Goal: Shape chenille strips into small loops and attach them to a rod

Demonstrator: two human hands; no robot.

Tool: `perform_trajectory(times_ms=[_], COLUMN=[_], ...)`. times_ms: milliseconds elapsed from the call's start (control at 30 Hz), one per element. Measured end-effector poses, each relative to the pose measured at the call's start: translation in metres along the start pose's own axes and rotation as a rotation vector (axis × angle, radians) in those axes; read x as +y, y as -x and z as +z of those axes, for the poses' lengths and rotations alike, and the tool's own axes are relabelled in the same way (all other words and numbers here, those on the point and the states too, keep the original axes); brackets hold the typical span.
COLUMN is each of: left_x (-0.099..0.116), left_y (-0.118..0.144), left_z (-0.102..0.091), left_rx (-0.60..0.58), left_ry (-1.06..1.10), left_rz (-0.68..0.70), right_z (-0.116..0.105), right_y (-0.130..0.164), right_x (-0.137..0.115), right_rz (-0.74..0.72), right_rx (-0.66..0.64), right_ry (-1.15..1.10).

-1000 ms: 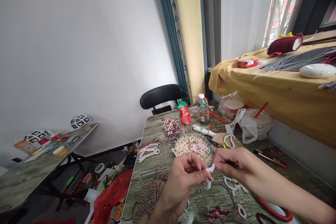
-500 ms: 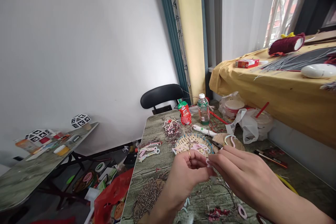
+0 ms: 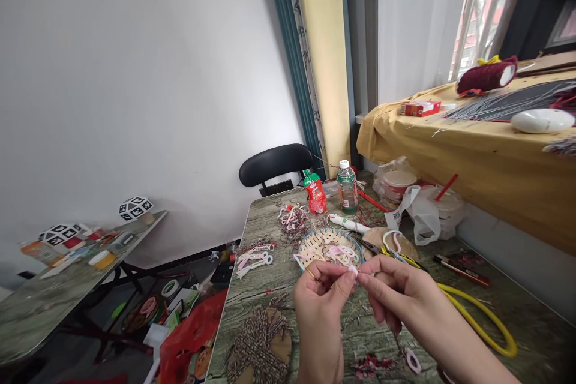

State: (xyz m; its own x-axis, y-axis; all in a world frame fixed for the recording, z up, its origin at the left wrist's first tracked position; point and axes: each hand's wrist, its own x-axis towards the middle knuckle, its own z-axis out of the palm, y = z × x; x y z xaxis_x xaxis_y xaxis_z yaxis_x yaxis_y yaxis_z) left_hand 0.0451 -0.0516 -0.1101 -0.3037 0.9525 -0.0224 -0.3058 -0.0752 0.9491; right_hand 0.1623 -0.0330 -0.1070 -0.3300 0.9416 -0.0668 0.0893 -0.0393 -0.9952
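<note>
Nearest the camera, a bundle of brown and white twine (image 3: 257, 342) lies on the counter (image 3: 450, 336) at the left, and a small pink ring (image 3: 413, 361) lies at the right. Above these, the left hand (image 3: 320, 300) and right hand (image 3: 396, 297) meet fingertip to fingertip over the counter. Both are closed in a pinch on one small pale pink piece (image 3: 353, 270), which sits between the thumbs and forefingers; its shape is too small to make out. The left hand wears a ring.

Compared with a second ago, both hands have risen slightly and drawn closer together, and the white loop that hung below the pinch is no longer seen. A yellow cord loop (image 3: 481, 318), earlier hidden or absent, now lies on the counter right of the right hand.

Just beyond the hands stands a woven basket (image 3: 320, 243) holding pink and white loops. Left of it lie pink and white clips (image 3: 252, 257). Farther back stand a red pouch (image 3: 314, 192) and a clear bottle (image 3: 347, 186), unchanged in position. A black chair (image 3: 274, 165) stands behind the counter's far edge.
</note>
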Motion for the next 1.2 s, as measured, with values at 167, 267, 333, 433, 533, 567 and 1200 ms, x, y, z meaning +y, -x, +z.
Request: perform_trajectory(times_ms=[167, 267, 333, 433, 533, 567, 1200], left_x=[0.001, 0.008, 0.013, 0.020, 0.022, 0.022, 0.019], left_y=[0.003, 0.002, 0.000, -0.004, -0.005, -0.005, 0.000], left_z=[-0.005, -0.008, -0.010, -0.011, -0.011, -0.011, -0.011], left_rx=[-0.063, -0.137, -0.196, -0.254, -0.220, -0.209, -0.282], left_ry=[-0.099, -0.122, -0.169, -0.266, -0.355, -0.396, -0.517], left_rz=[0.177, 0.177, 0.155, 0.177, 0.257, 0.287, 0.672], right_z=[-0.004, -0.003, -0.002, 0.001, 0.002, 0.002, -0.005], right_y=[0.003, 0.006, 0.006, 0.008, 0.010, 0.010, 0.017], right_x=[-0.005, -0.006, -0.005, -0.004, -0.004, -0.004, -0.011], right_rz=[-0.059, -0.109, -0.130, -0.148, -0.157, -0.158, -0.067], right_rx=[0.021, 0.053, 0.063, 0.058, 0.043, 0.034, 0.002], right_ry=[0.101, 0.183, 0.222, 0.257, 0.262, 0.255, 0.128])
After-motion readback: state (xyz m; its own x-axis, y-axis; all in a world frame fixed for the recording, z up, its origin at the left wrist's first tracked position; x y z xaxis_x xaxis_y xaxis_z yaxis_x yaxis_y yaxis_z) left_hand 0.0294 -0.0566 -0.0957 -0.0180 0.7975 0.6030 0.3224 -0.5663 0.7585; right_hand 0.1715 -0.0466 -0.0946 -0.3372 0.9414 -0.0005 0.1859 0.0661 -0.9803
